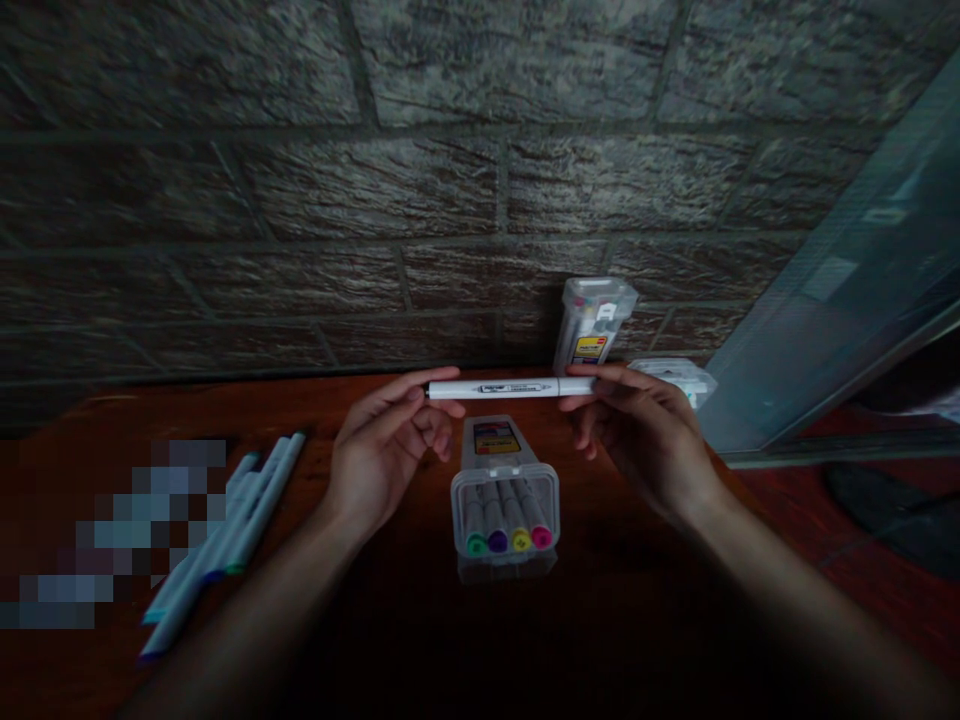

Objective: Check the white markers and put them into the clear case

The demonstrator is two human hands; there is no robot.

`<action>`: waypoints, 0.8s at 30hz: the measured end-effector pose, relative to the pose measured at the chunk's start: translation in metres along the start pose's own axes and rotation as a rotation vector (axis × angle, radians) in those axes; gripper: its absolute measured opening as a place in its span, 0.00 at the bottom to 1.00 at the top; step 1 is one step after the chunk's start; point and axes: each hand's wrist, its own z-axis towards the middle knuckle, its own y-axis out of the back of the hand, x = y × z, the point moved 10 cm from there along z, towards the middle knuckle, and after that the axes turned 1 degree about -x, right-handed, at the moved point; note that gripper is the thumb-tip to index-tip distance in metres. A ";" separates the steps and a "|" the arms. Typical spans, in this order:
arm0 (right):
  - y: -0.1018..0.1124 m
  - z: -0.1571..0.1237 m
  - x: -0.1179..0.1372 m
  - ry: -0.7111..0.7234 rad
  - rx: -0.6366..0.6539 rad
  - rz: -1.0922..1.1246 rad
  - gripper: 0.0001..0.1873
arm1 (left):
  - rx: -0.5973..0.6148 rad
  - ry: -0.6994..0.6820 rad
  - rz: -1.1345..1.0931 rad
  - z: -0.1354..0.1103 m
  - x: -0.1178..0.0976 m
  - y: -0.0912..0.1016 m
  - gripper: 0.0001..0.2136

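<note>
A white marker [499,388] with dark printing on its barrel is held level between my two hands. My left hand [382,440] pinches its dark-tipped left end. At the other end, the fingers and thumb of my right hand [649,435] grip the white cap. Just below the marker, a clear plastic case [504,500] lies on the table with several markers inside, their green, purple, yellow and pink ends facing me. Left of my left hand, several loose white markers [247,515] with coloured ends lie side by side.
A second clear case [596,320] with a yellow label stands upright by the brick wall [450,190]. Partly behind my right hand is another clear plastic container [682,378]. The wooden table [360,620] meets a grey frame [810,270] at right. Something at far left is pixelated.
</note>
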 end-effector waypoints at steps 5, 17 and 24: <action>0.000 0.000 0.000 0.000 -0.006 -0.027 0.11 | 0.008 -0.005 0.007 0.000 -0.002 -0.003 0.14; -0.004 -0.002 0.002 0.120 0.002 -0.248 0.09 | -0.019 -0.138 0.372 -0.001 -0.002 0.000 0.06; -0.007 -0.002 0.004 0.122 0.000 -0.286 0.12 | -0.025 -0.142 0.485 -0.001 -0.004 -0.002 0.07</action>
